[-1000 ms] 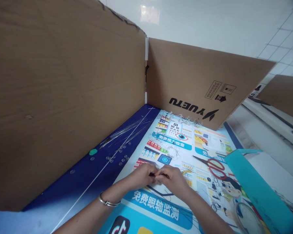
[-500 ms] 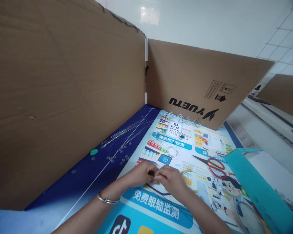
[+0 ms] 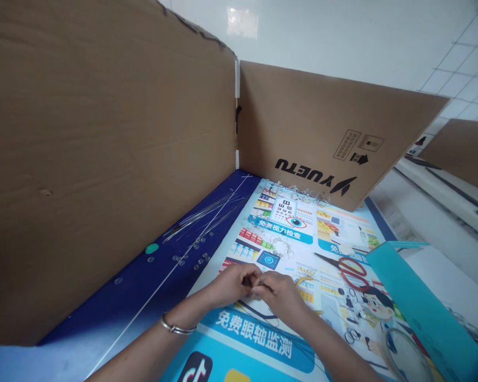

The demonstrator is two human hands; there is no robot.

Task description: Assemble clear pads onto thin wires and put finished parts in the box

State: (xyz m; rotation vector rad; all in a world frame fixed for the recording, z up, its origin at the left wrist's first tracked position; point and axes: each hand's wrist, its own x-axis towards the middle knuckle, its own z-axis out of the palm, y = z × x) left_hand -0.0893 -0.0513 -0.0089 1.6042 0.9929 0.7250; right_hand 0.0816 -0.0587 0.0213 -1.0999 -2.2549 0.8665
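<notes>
1. Clearly, the left hand (image 3: pixel 235 284) and right hand (image 3: pixel 281 292) are closed, fingertips meeting over the printed sheet (image 3: pixel 271 339); whatever they pinch is hidden.
2. For fine fingertip work, steady both wrists low and use small, even movements.
3. The held piece's direction and long axis cannot be told. Beyond the hands lie clear loops (image 3: pixel 282 247); on the blue desk (image 3: pixel 159 297), thin strands (image 3: pixel 201 215) run diagonally, far end rightward.
</notes>
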